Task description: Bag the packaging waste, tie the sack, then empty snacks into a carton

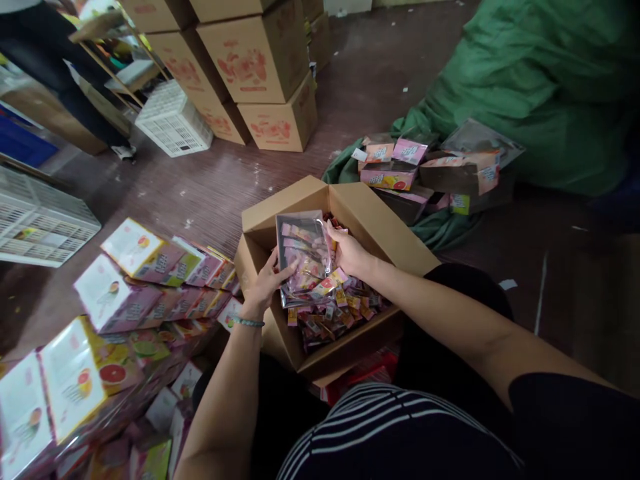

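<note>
Between my two hands is a shallow display box (pixel 303 257), grey inside and tilted, with several pink and yellow sachets in it and a shiny clear film at its edges. My left hand (pixel 267 283) grips its left side, thumb over the edge toward the sachets. At the upper right side my right hand (pixel 347 250) holds the same box, fingers partly hidden behind it. Below lies an open cardboard carton (pixel 287 333), flaps spread, filled with loose sachets (pixel 330 317) in pink and orange. The held box hides part of this pile.
Rows of fruit-printed boxes (pixel 165 260) stand on my left. Torn boxes (pixel 390 175) lie at the right on green cloth, near a large green sack (pixel 545 93). Stacked cartons (pixel 250 63), a white crate (pixel 175 120) and a person's legs (pixel 65 73) are farther back.
</note>
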Tool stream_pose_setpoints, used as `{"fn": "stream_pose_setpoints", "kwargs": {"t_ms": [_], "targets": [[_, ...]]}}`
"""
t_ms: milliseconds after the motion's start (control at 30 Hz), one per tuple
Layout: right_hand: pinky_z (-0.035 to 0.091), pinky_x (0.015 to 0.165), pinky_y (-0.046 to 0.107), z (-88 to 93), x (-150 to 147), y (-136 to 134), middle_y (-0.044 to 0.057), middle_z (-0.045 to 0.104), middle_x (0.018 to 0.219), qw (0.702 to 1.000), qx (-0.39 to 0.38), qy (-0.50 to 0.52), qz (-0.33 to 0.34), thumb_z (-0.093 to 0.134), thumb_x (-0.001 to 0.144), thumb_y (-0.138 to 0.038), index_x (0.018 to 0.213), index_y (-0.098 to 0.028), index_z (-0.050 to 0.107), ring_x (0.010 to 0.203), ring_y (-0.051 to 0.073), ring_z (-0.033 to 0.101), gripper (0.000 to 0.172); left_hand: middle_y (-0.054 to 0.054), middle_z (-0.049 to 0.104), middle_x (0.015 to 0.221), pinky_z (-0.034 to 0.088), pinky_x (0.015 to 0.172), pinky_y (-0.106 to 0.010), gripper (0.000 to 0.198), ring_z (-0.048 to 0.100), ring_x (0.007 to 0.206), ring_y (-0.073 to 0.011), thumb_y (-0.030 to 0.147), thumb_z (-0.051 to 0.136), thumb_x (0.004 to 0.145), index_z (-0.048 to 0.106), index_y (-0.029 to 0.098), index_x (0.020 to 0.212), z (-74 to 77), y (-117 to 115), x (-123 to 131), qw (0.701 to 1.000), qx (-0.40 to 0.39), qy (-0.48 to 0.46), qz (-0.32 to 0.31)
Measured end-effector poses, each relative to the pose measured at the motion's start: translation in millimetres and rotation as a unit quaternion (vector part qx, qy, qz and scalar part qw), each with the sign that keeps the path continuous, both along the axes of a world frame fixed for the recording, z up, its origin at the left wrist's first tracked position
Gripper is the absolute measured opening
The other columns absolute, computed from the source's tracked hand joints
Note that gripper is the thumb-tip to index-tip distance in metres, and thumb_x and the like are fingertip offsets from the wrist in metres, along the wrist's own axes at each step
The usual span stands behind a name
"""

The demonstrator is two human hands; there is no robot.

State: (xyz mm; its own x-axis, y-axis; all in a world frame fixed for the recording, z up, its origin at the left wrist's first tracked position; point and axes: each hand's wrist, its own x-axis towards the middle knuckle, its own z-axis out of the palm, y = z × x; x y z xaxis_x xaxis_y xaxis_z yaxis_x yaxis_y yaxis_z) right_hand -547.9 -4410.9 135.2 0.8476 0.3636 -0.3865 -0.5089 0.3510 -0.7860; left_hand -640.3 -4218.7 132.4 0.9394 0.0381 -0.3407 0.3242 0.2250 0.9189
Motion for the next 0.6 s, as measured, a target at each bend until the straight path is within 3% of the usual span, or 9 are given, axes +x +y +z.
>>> {"fn": "stream_pose_setpoints", "kwargs": {"t_ms": [67, 200, 333, 400, 533, 600], "targets": [[0.058, 0.084, 0.038, 10.3, -3.9, -4.0, 0.005, 0.072, 0.094, 0.999, 0.029, 0.003, 0.024, 0.058, 0.09, -0.037, 0.112, -0.024, 0.059, 0.094, 0.022, 0.069, 0.025, -0.007, 0.073, 0.118, 0.056, 0.093, -0.032, 0.077, 0.069, 0.105, -0.0239, 0.036, 0.084, 0.071, 0.054, 0.023, 0.141, -4.2, -5.2, 3.8, 0.997, -0.062, -0.008, 0.039], [0.053, 0.095, 0.04, 30.7, -8.1, -17.9, 0.006, 0.071, 0.108, 0.985, 0.04, -0.113, 0.127, 0.065, 0.078, -0.034, 0.113, -0.023, 0.062, 0.109, 0.024, 0.064, 0.037, -0.009, 0.076, 0.108, 0.053, 0.101, -0.035, 0.054, 0.069, 0.108, -0.0264, 0.03, 0.074, 0.081, 0.062, 0.015, 0.132, 2.9, -3.7, 8.5, 0.982, -0.132, 0.027, 0.129], [0.048, 0.104, 0.041, 42.7, -5.8, -28.9, 0.005, 0.067, 0.118, 0.933, -0.027, -0.252, 0.257, 0.07, 0.066, -0.03, 0.12, -0.025, 0.062, 0.119, 0.025, 0.058, 0.054, -0.01, 0.076, 0.109, 0.05, 0.106, -0.039, 0.047, 0.067, 0.114, -0.0274, 0.033, 0.057, 0.094, 0.059, 0.014, 0.137, 20.2, 3.0, 3.5, 0.975, -0.168, 0.047, 0.14], [0.048, 0.104, 0.045, 46.2, -6.0, -30.9, 0.006, 0.067, 0.118, 0.904, -0.079, -0.302, 0.293, 0.066, 0.067, -0.032, 0.119, -0.025, 0.063, 0.12, 0.027, 0.057, 0.052, -0.012, 0.075, 0.111, 0.049, 0.108, -0.04, 0.048, 0.067, 0.115, -0.0269, 0.036, 0.051, 0.098, 0.058, 0.012, 0.138, 24.2, 4.5, 0.4, 0.971, -0.182, 0.07, 0.135], [0.043, 0.109, 0.048, 49.5, -13.3, -28.4, 0.009, 0.065, 0.122, 0.834, -0.265, -0.444, 0.194, 0.06, 0.078, -0.029, 0.108, -0.023, 0.07, 0.124, 0.031, 0.055, 0.031, -0.014, 0.075, 0.11, 0.049, 0.108, -0.042, 0.048, 0.068, 0.111, -0.0286, 0.042, 0.053, 0.097, 0.062, 0.011, 0.133, 16.8, 0.9, -1.0, 0.97, -0.193, 0.1, 0.109], [0.04, 0.112, 0.049, 45.1, -15.4, -25.7, 0.012, 0.063, 0.127, 0.809, -0.327, -0.464, 0.152, 0.067, 0.077, -0.032, 0.11, -0.02, 0.07, 0.127, 0.034, 0.052, 0.035, -0.013, 0.074, 0.112, 0.05, 0.107, -0.043, 0.05, 0.068, 0.111, -0.0304, 0.043, 0.063, 0.091, 0.064, 0.013, 0.131, 9.1, -4.2, -0.6, 0.976, -0.18, 0.083, 0.096]]}}
